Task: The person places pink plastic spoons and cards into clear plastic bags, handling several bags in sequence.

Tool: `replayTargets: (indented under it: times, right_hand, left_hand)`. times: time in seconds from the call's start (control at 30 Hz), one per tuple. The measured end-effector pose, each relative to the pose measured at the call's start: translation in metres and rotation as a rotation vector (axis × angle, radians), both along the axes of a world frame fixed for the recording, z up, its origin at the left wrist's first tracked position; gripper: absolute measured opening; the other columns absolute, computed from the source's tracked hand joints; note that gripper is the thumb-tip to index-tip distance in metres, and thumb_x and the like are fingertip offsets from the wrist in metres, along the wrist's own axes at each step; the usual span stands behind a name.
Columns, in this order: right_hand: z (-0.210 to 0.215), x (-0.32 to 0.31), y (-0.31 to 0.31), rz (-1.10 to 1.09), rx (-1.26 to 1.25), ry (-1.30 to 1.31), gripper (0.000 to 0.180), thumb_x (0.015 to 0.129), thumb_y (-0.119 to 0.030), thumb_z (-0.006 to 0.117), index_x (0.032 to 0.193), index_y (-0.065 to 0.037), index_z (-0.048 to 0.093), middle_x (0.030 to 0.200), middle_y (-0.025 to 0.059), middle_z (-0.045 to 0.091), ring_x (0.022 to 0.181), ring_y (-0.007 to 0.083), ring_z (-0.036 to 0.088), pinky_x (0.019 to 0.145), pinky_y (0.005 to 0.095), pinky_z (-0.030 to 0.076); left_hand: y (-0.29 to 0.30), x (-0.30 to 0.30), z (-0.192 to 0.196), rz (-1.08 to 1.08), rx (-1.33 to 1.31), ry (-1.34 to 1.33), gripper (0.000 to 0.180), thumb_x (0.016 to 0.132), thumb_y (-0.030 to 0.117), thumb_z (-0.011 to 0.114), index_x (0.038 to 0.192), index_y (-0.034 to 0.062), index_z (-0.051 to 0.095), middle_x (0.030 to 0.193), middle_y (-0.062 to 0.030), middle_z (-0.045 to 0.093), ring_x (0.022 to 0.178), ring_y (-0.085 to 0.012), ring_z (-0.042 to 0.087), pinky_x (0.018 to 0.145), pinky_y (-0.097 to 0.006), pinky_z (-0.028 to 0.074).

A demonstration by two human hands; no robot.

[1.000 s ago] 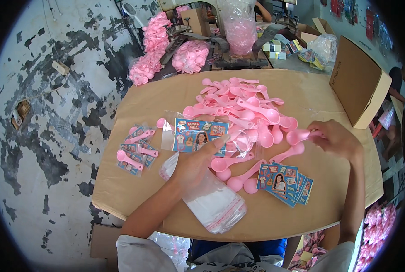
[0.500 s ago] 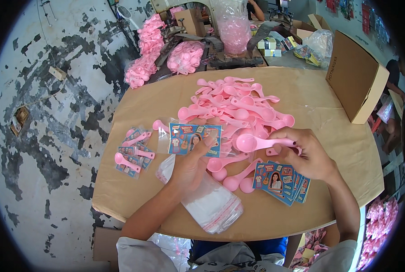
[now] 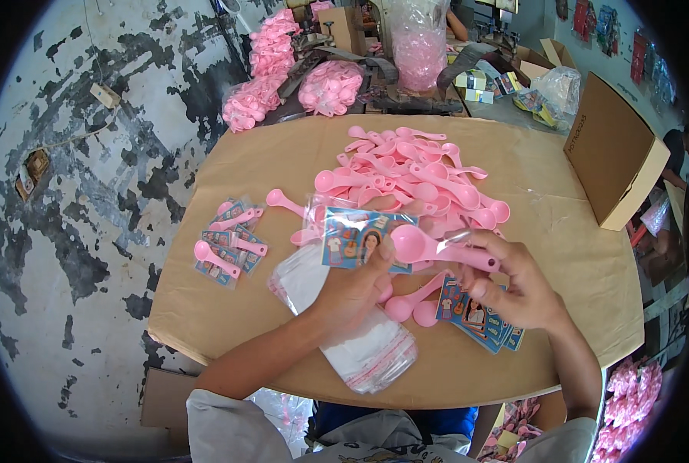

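My left hand point(image 3: 348, 293) pinches a blue printed card point(image 3: 346, 239) that sits in a clear plastic bag, held above the table. In my right hand point(image 3: 518, 282) is a pink measuring spoon point(image 3: 444, 251), gripped by its handle. The spoon's bowl lies across the card's right edge, by my left thumb; whether it is inside the bag I cannot tell. Under my left wrist rests a stack of clear bags point(image 3: 371, 355). Fanned blue cards point(image 3: 479, 324) lie below my right hand. Beyond both hands spreads a heap of pink spoons point(image 3: 406, 174).
At the table's left lie several bagged cards with spoons point(image 3: 225, 247). An open cardboard box point(image 3: 610, 154) stands at the right edge. Behind the table are bundles of pink spoons point(image 3: 330, 87) and a tall clear bag of pink items point(image 3: 417, 54). Brown paper point(image 3: 229, 324) covers the table.
The spoon in my right hand has moved left, up to the card in my left hand, and now overlaps its right edge. The view has shifted slightly.
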State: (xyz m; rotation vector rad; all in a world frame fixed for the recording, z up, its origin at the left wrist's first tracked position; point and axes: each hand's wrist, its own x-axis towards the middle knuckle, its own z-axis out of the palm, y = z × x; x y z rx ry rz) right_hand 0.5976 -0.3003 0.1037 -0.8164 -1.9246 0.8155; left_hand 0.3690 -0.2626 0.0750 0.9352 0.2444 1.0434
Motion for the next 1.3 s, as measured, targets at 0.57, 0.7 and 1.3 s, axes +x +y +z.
replayTargets:
  times: [0.57,0.7,1.3]
  right_hand:
    - [0.103,-0.039,-0.017,-0.373,0.191,-0.304,0.008,0.080,-0.010,0.063,0.080,-0.003,0.067,0.051,0.0055,0.053,0.044,0.0084,0.049,0.045,0.0281,0.039]
    - [0.076,-0.043,-0.005,-0.305,0.137,-0.091,0.013,0.084,-0.013,0.067,0.085,-0.001,0.069,0.067,0.0103,0.063,0.063,0.0159,0.062,0.057,0.0280,0.047]
    - [0.029,-0.014,0.026,-0.317,0.672,-0.380,0.021,0.072,-0.013,0.075,0.090,-0.008,0.067,0.091,0.0034,0.061,0.085,0.0225,0.058,0.070,0.0362,0.050]
  left_hand:
    - [-0.020,0.004,0.005,0.125,0.600,0.543,0.072,0.091,0.019,0.066,0.147,-0.0008,0.026,0.145,-0.0168,0.039,0.137,-0.0234,0.037,0.112,-0.040,0.031]
    - [-0.019,0.006,-0.004,-0.020,0.623,0.690,0.052,0.097,0.006,0.054,0.143,-0.0006,0.031,0.132,-0.0112,0.053,0.120,-0.0185,0.055,0.099,-0.036,0.048]
    - [-0.022,0.005,0.001,0.001,0.154,0.469,0.049,0.104,0.007,0.037,0.150,0.0066,0.021,0.140,-0.0124,0.047,0.124,-0.0207,0.053,0.102,-0.035,0.046]
